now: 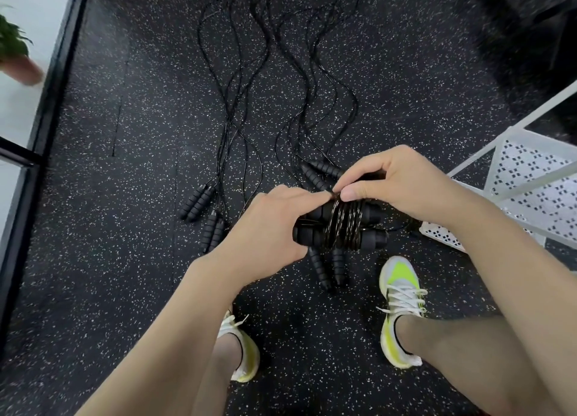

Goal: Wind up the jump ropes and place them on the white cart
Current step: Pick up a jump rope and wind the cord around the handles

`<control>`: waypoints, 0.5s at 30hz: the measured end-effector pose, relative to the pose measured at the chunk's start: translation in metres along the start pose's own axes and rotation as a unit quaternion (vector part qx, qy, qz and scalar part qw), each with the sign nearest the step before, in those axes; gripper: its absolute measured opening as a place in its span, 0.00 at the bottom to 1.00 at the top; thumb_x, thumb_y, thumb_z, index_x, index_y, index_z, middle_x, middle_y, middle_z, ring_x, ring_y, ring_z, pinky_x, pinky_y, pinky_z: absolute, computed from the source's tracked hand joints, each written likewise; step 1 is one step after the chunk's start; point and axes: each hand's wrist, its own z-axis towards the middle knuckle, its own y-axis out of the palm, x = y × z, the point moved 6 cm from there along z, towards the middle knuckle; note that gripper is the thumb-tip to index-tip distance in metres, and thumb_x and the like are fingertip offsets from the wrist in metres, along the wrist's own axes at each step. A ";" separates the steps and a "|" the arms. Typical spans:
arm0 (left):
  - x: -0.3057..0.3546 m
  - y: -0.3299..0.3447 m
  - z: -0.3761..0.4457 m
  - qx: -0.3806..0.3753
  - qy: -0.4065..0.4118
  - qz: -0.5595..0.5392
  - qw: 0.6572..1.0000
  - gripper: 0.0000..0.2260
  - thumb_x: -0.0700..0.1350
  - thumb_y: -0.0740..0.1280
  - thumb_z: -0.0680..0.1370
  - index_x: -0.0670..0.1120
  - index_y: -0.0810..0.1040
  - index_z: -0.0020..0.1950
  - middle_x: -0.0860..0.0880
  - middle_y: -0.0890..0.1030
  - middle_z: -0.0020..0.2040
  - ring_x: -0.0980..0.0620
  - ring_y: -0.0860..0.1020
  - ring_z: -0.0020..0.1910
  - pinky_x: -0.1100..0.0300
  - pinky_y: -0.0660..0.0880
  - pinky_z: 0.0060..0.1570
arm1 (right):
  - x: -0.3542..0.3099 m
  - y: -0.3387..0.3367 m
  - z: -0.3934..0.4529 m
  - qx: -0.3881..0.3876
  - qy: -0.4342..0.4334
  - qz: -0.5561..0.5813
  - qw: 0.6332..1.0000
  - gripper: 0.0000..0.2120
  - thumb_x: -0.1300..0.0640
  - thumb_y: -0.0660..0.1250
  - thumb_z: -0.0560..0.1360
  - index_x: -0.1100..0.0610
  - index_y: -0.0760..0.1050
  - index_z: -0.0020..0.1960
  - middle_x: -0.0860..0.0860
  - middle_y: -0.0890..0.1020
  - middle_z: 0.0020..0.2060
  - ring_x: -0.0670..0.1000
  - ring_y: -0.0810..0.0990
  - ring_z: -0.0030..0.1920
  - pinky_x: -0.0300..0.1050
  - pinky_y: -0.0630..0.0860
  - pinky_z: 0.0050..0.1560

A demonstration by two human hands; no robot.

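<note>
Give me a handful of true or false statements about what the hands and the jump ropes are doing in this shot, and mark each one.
1. The left hand holds the pair of handles of a jump rope whose cord is coiled around them. True.
2. The right hand rests flat on the white cart. False: it pinches the cord at the top of the coil.
3. Other jump ropes lie unwound on the speckled floor. True.
4. The white cart stands to the person's left. False: it is on the right.
5. The wound rope already sits on the cart. False: both hands hold it above the floor.
</note>
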 end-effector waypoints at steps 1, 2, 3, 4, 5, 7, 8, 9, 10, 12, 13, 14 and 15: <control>0.001 -0.001 -0.001 0.008 0.005 -0.013 1.000 0.35 0.40 0.73 0.68 0.58 0.72 0.74 0.57 0.79 0.64 0.51 0.73 0.63 0.41 0.71 0.64 | 0.001 0.001 0.001 -0.008 0.000 0.016 1.000 0.04 0.55 0.77 0.72 0.48 0.87 0.46 0.42 0.87 0.41 0.40 0.83 0.44 0.30 0.74 0.50; 0.003 -0.003 -0.002 0.016 0.009 -0.027 0.999 0.35 0.41 0.72 0.68 0.60 0.71 0.73 0.59 0.79 0.63 0.51 0.74 0.63 0.41 0.72 0.64 | 0.002 0.001 0.002 -0.014 0.000 0.035 0.999 0.04 0.55 0.76 0.72 0.49 0.87 0.47 0.44 0.87 0.42 0.42 0.84 0.45 0.33 0.76 0.51; 0.006 -0.005 -0.004 0.022 0.011 -0.041 0.999 0.34 0.41 0.72 0.68 0.61 0.72 0.72 0.61 0.79 0.61 0.52 0.74 0.62 0.43 0.72 0.64 | 0.003 0.000 0.003 -0.018 -0.001 0.056 0.998 0.05 0.54 0.75 0.72 0.51 0.87 0.47 0.46 0.88 0.43 0.44 0.85 0.45 0.34 0.77 0.51; 0.008 -0.007 -0.005 0.026 0.007 -0.055 0.998 0.34 0.40 0.73 0.69 0.62 0.72 0.71 0.64 0.78 0.59 0.54 0.74 0.61 0.47 0.72 0.64 | 0.003 0.000 0.003 -0.021 -0.004 0.078 0.997 0.06 0.54 0.74 0.71 0.52 0.87 0.48 0.47 0.88 0.43 0.44 0.85 0.45 0.35 0.77 0.50; 0.009 -0.009 -0.005 0.031 -0.002 -0.068 0.997 0.33 0.39 0.74 0.69 0.64 0.73 0.70 0.66 0.77 0.56 0.57 0.74 0.60 0.53 0.72 0.63 | 0.004 0.001 0.003 -0.027 -0.003 0.111 0.993 0.07 0.54 0.73 0.71 0.52 0.87 0.47 0.48 0.88 0.43 0.44 0.85 0.45 0.34 0.78 0.49; 0.012 -0.014 -0.007 0.041 -0.024 -0.090 0.995 0.33 0.39 0.75 0.70 0.67 0.70 0.66 0.67 0.77 0.53 0.61 0.75 0.56 0.64 0.71 0.59 | 0.006 0.007 0.005 -0.042 0.006 0.203 0.978 0.06 0.56 0.71 0.72 0.54 0.86 0.46 0.49 0.87 0.41 0.45 0.84 0.42 0.36 0.79 0.45; 0.012 -0.016 -0.007 0.050 -0.035 -0.104 0.993 0.33 0.40 0.76 0.69 0.68 0.71 0.65 0.65 0.79 0.53 0.62 0.76 0.56 0.65 0.72 0.58 | 0.007 0.011 0.006 -0.040 0.015 0.244 0.969 0.06 0.59 0.70 0.75 0.56 0.86 0.46 0.50 0.87 0.40 0.45 0.84 0.40 0.37 0.80 0.42; 0.011 -0.019 -0.007 0.063 -0.044 -0.123 0.989 0.32 0.41 0.77 0.69 0.67 0.72 0.65 0.63 0.80 0.54 0.61 0.77 0.56 0.64 0.73 0.58 | 0.007 0.014 0.008 -0.031 0.028 0.281 0.959 0.07 0.62 0.67 0.78 0.59 0.84 0.47 0.50 0.86 0.39 0.46 0.84 0.39 0.37 0.80 0.40; 0.010 -0.021 -0.008 0.077 -0.050 -0.146 0.985 0.31 0.41 0.78 0.69 0.65 0.73 0.65 0.61 0.82 0.54 0.60 0.79 0.57 0.63 0.74 0.58 | 0.009 0.018 0.009 -0.021 0.041 0.317 0.947 0.09 0.65 0.63 0.80 0.61 0.83 0.48 0.50 0.86 0.39 0.46 0.84 0.38 0.38 0.80 0.38; 0.009 -0.024 -0.008 0.096 -0.060 -0.190 0.975 0.31 0.40 0.80 0.68 0.61 0.74 0.65 0.60 0.83 0.55 0.58 0.81 0.56 0.63 0.76 0.56 | 0.010 0.027 0.010 -0.013 0.052 0.386 0.921 0.12 0.69 0.57 0.81 0.63 0.79 0.50 0.50 0.85 0.37 0.47 0.83 0.37 0.41 0.80 0.39; 0.009 -0.025 -0.008 0.102 -0.066 -0.203 0.972 0.31 0.39 0.80 0.68 0.60 0.74 0.65 0.61 0.83 0.55 0.58 0.81 0.55 0.64 0.76 0.55 | 0.010 0.031 0.010 -0.013 0.042 0.400 0.915 0.14 0.69 0.54 0.82 0.63 0.78 0.50 0.50 0.83 0.37 0.47 0.82 0.37 0.42 0.79 0.41; 0.009 -0.025 -0.008 0.108 -0.072 -0.210 0.969 0.31 0.39 0.80 0.68 0.60 0.73 0.65 0.61 0.83 0.55 0.59 0.81 0.55 0.66 0.76 0.54 | 0.012 0.035 0.011 -0.005 0.031 0.403 0.915 0.16 0.69 0.52 0.83 0.62 0.78 0.49 0.50 0.82 0.37 0.48 0.81 0.38 0.43 0.78 0.42; 0.009 -0.026 -0.008 0.117 -0.078 -0.216 0.966 0.31 0.40 0.81 0.68 0.59 0.73 0.65 0.61 0.83 0.55 0.60 0.81 0.55 0.69 0.75 0.53 | 0.012 0.039 0.011 0.010 0.024 0.395 0.918 0.18 0.70 0.52 0.83 0.61 0.80 0.48 0.51 0.82 0.37 0.49 0.80 0.39 0.44 0.77 0.44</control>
